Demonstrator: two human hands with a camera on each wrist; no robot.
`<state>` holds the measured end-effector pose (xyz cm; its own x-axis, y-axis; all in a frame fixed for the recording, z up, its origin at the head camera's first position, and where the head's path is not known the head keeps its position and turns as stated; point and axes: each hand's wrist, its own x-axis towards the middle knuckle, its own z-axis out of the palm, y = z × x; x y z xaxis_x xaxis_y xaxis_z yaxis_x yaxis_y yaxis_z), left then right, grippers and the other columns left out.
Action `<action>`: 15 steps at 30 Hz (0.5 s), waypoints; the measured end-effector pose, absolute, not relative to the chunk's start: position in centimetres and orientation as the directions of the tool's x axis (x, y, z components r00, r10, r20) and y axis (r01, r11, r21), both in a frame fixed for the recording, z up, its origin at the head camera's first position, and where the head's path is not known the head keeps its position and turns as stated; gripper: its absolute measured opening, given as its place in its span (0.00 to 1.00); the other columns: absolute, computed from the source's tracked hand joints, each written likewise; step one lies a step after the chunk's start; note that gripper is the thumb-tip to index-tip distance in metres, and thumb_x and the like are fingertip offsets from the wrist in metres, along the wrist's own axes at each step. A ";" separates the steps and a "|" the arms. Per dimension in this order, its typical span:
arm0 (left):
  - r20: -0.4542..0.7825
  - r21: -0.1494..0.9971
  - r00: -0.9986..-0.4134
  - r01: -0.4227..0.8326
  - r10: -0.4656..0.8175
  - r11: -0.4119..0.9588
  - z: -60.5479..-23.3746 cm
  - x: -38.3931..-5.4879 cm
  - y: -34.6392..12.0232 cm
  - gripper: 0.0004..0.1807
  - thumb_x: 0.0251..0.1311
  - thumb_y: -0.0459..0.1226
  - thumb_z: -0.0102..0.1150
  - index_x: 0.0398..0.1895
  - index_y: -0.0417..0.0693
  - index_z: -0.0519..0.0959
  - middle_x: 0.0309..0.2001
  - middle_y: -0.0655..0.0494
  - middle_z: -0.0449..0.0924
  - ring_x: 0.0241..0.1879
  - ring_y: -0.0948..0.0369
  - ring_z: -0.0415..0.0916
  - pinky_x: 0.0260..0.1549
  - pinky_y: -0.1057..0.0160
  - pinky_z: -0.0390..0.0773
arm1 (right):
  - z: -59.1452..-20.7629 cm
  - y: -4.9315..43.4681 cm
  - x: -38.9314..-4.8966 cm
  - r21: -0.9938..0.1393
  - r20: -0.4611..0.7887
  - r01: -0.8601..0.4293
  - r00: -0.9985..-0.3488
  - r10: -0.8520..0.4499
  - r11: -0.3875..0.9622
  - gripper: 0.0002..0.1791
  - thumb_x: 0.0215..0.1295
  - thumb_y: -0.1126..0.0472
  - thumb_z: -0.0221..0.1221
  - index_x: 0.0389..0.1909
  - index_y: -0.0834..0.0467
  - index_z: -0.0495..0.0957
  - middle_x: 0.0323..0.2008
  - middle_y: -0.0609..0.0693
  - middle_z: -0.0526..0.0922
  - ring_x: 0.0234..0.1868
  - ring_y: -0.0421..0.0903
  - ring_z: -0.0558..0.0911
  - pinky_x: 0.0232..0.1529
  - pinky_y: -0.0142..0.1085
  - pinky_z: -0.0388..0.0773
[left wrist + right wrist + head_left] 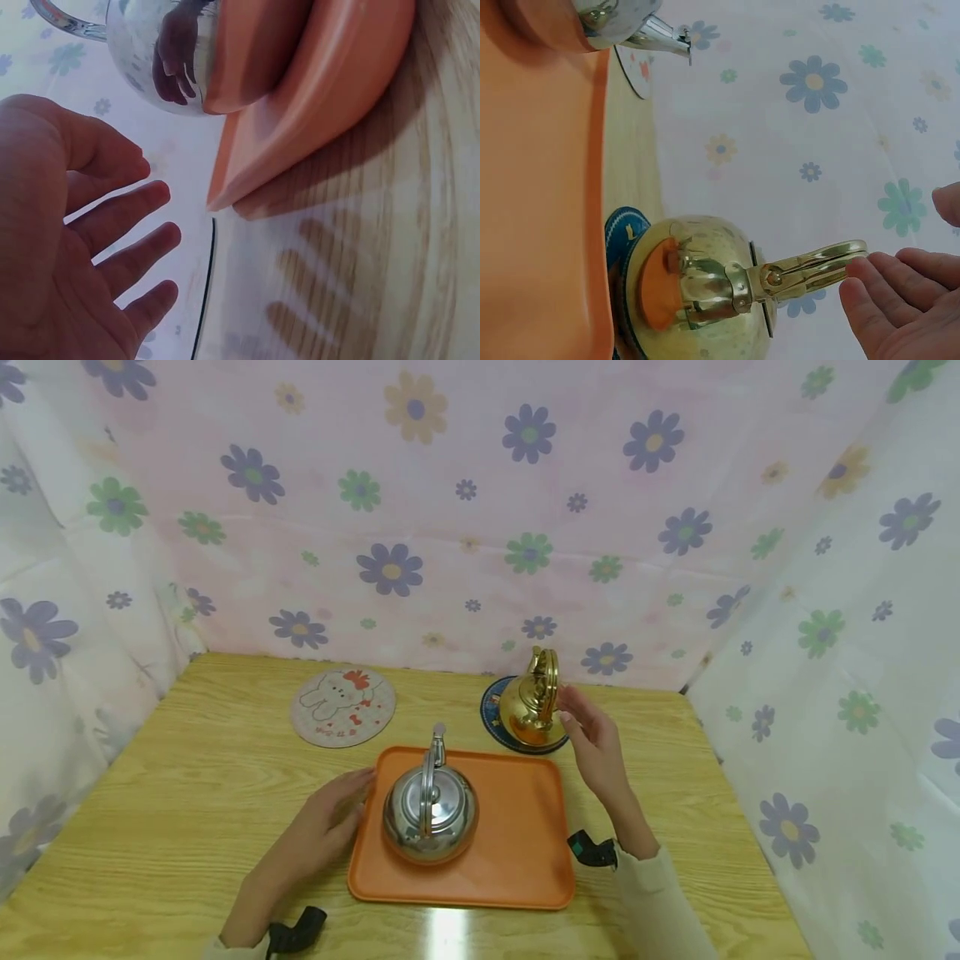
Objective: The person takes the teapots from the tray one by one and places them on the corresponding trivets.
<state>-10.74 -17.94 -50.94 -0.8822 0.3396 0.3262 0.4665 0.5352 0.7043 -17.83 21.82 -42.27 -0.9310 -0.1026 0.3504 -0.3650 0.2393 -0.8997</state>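
Note:
A gold teapot (pixel 527 710) stands on a round dark blue mat (pixel 491 714), its handle upright. Beside that handle is my right hand (pixel 597 745), fingers extended; in the right wrist view the fingertips (pixel 859 268) reach the handle's (pixel 817 268) end, and I cannot tell if they touch. A silver teapot (pixel 438 818) sits on the left half of an orange tray (pixel 517 835), spout toward the back. Near the tray's left edge my left hand (pixel 322 822) holds nothing, and the left wrist view shows its fingers spread and slightly bent, apart from the teapot.
A round pink mat (pixel 343 708) with a rabbit picture lies at the back left of the wooden table (pixel 225 777). Flowered cloth (pixel 465 527) hangs behind the table and along both sides. Each wrist wears a black camera mount (pixel 592 850).

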 end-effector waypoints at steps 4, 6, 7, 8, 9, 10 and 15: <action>0.346 0.719 -0.878 0.475 0.331 0.507 -50.7 -10.8 -17.8 0.24 0.70 0.28 0.55 0.69 0.33 0.71 0.68 0.38 0.73 0.68 0.38 0.68 0.65 0.84 0.51 | -42.6 21.9 -17.2 -0.890 0.365 -0.386 -0.922 -0.127 0.242 0.25 0.81 0.63 0.48 0.74 0.66 0.64 0.71 0.62 0.70 0.70 0.61 0.70 0.62 0.20 0.70; 0.353 0.721 -0.877 0.476 0.325 0.504 -50.5 -10.7 -17.7 0.25 0.70 0.27 0.55 0.69 0.33 0.70 0.68 0.37 0.73 0.68 0.37 0.68 0.64 0.86 0.49 | -42.8 21.8 -16.9 -0.888 0.364 -0.390 -0.920 -0.146 0.242 0.26 0.81 0.63 0.48 0.75 0.66 0.63 0.72 0.63 0.68 0.71 0.62 0.69 0.63 0.20 0.68; 0.351 0.723 -0.879 0.473 0.322 0.505 -50.4 -10.6 -17.6 0.25 0.70 0.26 0.55 0.70 0.33 0.70 0.68 0.37 0.72 0.68 0.37 0.67 0.64 0.86 0.50 | -42.9 21.8 -16.8 -0.888 0.363 -0.393 -0.918 -0.158 0.240 0.26 0.81 0.63 0.47 0.75 0.67 0.62 0.73 0.64 0.68 0.71 0.63 0.69 0.63 0.20 0.68; 0.346 0.725 -0.883 0.466 0.316 0.508 -50.3 -10.6 -17.6 0.26 0.70 0.26 0.55 0.71 0.33 0.69 0.68 0.37 0.72 0.68 0.37 0.67 0.63 0.86 0.50 | -43.0 21.8 -16.6 -0.888 0.362 -0.394 -0.917 -0.169 0.238 0.26 0.81 0.64 0.47 0.75 0.67 0.61 0.73 0.64 0.67 0.71 0.63 0.68 0.64 0.19 0.67; 0.343 0.727 -0.887 0.459 0.310 0.511 -50.2 -10.5 -17.5 0.26 0.70 0.26 0.54 0.71 0.33 0.68 0.69 0.37 0.72 0.68 0.37 0.67 0.63 0.86 0.50 | -43.1 21.8 -16.5 -0.886 0.364 -0.399 -0.914 -0.180 0.235 0.27 0.81 0.64 0.47 0.76 0.68 0.60 0.73 0.64 0.66 0.72 0.64 0.68 0.64 0.20 0.67; 0.342 0.726 -0.890 0.455 0.303 0.515 -50.1 -10.4 -17.5 0.27 0.71 0.27 0.54 0.72 0.34 0.68 0.69 0.37 0.72 0.68 0.37 0.67 0.63 0.86 0.50 | -43.3 21.9 -16.3 -0.885 0.365 -0.403 -0.911 -0.190 0.232 0.27 0.81 0.64 0.47 0.76 0.68 0.60 0.74 0.65 0.65 0.72 0.65 0.67 0.64 0.20 0.67; 0.404 0.717 -0.880 0.475 0.250 0.511 -49.4 -10.1 -16.9 0.26 0.70 0.26 0.55 0.70 0.33 0.69 0.67 0.37 0.74 0.65 0.38 0.71 0.62 0.87 0.52 | -44.0 22.3 -15.6 -0.862 0.374 -0.430 -0.897 -0.235 0.270 0.28 0.81 0.65 0.47 0.76 0.69 0.58 0.75 0.64 0.64 0.72 0.68 0.65 0.66 0.20 0.65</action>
